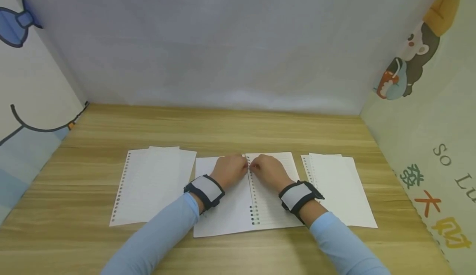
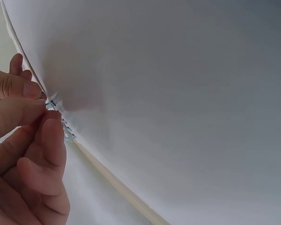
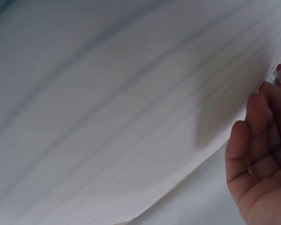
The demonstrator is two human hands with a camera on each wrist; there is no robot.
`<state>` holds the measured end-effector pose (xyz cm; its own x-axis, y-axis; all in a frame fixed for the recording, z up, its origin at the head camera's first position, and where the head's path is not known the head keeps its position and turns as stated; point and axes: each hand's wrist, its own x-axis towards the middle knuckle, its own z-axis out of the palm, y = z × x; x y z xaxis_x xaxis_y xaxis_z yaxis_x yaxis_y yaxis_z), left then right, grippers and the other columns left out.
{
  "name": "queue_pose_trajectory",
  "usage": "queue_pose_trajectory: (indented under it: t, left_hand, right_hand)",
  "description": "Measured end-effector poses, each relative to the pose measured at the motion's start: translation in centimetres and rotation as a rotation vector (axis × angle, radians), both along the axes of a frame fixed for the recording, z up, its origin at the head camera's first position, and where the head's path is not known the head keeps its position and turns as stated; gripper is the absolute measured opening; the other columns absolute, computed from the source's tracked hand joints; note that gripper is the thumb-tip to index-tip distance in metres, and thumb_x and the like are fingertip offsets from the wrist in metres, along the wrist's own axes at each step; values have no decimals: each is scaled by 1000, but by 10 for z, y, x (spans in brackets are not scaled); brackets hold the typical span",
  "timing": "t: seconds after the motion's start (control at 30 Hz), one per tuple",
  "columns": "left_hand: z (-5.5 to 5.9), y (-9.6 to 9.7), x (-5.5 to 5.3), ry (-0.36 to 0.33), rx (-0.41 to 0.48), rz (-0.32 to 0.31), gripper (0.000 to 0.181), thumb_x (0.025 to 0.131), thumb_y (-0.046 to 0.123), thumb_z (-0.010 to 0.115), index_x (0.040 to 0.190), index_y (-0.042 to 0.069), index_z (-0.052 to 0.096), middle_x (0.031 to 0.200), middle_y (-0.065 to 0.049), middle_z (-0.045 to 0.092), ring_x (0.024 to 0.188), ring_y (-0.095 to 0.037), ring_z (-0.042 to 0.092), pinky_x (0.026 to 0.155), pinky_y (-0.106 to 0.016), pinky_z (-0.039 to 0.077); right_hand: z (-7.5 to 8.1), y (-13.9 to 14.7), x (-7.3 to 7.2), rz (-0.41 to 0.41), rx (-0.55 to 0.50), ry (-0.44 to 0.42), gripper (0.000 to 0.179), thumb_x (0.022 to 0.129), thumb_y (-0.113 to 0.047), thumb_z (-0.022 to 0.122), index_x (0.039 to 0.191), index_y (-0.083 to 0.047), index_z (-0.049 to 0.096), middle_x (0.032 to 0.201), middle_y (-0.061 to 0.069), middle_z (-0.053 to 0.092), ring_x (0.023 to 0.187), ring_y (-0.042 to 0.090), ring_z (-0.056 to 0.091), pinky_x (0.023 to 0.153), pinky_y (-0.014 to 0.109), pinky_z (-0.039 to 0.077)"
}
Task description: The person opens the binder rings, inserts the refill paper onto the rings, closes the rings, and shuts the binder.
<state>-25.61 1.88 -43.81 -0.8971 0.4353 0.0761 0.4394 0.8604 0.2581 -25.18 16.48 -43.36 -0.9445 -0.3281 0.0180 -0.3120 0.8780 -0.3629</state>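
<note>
A loose-leaf notebook (image 1: 223,221) lies spread on the wooden table, a blank side on the left and a ruled page (image 1: 277,213) on the right. Pale green binder rings (image 1: 254,217) run along its middle. Near the top of that spine, my left hand (image 1: 229,170) pinches the binder rings between thumb and index finger. My right hand (image 1: 270,171) meets it from the other side, fingertips pinching the same rings. Up close in the left wrist view, both hands' fingertips come together beside the blue-green rings (image 2: 69,133). The exact grip of the right fingertips (image 3: 267,89) is partly cut off.
Loose punched sheets (image 1: 148,188) lie left of the notebook, their holes along the left edge. More punched sheets (image 1: 342,192) lie on the right, partly under the right wrist. A pale wall (image 1: 223,60) stands behind the table (image 1: 223,128), with printed panels at both sides.
</note>
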Motion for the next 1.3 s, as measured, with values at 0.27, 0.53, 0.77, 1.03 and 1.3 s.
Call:
queue_pose_trajectory:
  t: [0.27, 0.53, 0.77, 1.03, 1.3]
  left_hand:
    - [2, 2, 4, 7, -18, 12, 13, 89, 17, 62, 91, 9, 71, 76, -3, 65, 59, -14, 54, 53, -27, 44]
    - [0, 1, 5, 37, -36, 20, 13, 89, 17, 61, 88, 9, 71, 75, -3, 65, 57, -14, 52, 50, -27, 42]
    - [-2, -1, 6, 24, -63, 34, 13, 90, 18, 61, 90, 9, 70, 72, -3, 63, 56, -13, 50, 49, -26, 40]
    - [-2, -1, 6, -26, -109, 66, 12, 90, 18, 61, 91, 10, 69, 75, -2, 64, 57, -13, 53, 51, -25, 42]
    - [4, -3, 11, -8, -142, 78, 14, 90, 19, 61, 89, 9, 70, 77, -5, 65, 58, -14, 56, 50, -28, 46]
  right_hand:
    - [-1, -1, 2, -9, 39, -6, 15, 89, -15, 62, 96, -8, 72, 93, 6, 70, 91, 21, 66, 82, 35, 51]
    - [-2, -3, 4, -14, 54, 16, 15, 90, -16, 61, 96, -8, 72, 92, 5, 70, 89, 21, 66, 80, 36, 51]
    - [-1, -3, 6, -27, 70, 14, 15, 90, -17, 62, 97, -8, 72, 92, 5, 70, 89, 20, 66, 80, 34, 51]
    - [-1, -3, 7, -48, 56, 20, 14, 89, -16, 62, 96, -8, 72, 93, 6, 70, 90, 21, 66, 82, 35, 51]
    - [-3, 2, 10, -79, 51, 0, 15, 89, -17, 62, 96, -9, 72, 94, 6, 70, 92, 21, 65, 84, 35, 50]
